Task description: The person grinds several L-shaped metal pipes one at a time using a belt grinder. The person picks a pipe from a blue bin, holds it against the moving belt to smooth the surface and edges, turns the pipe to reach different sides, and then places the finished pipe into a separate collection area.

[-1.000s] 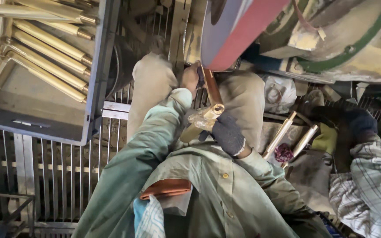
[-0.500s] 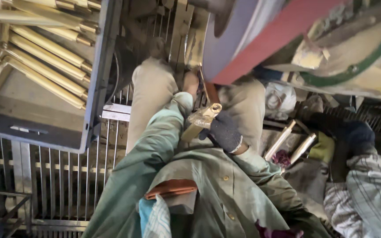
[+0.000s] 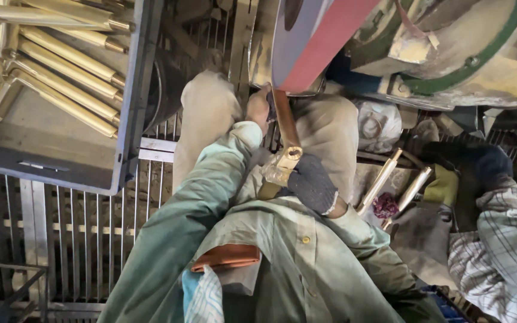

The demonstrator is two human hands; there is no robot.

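A long brass fitting (image 3: pixel 283 149) runs from my lap up to a red sanding belt (image 3: pixel 324 42) on its wheel. My left hand (image 3: pixel 258 107), bare, grips the fitting's upper part close under the belt. My right hand (image 3: pixel 311 182) wears a dark knit glove and holds the fitting's lower, angular end near my chest. My knees sit on both sides of the part. The tip of the fitting is hidden against the belt.
A grey crate (image 3: pixel 61 161) at the upper left holds several long brass pieces (image 3: pixel 61 78). Two more brass tubes (image 3: pixel 390 182) lie at my right beside a rag. Another person's checked sleeve (image 3: pixel 504 251) is at the right edge. A metal grate floor (image 3: pixel 79 239) lies below.
The view has shifted slightly and the fitting has stayed pressed at the belt. My hands keep the same grip.
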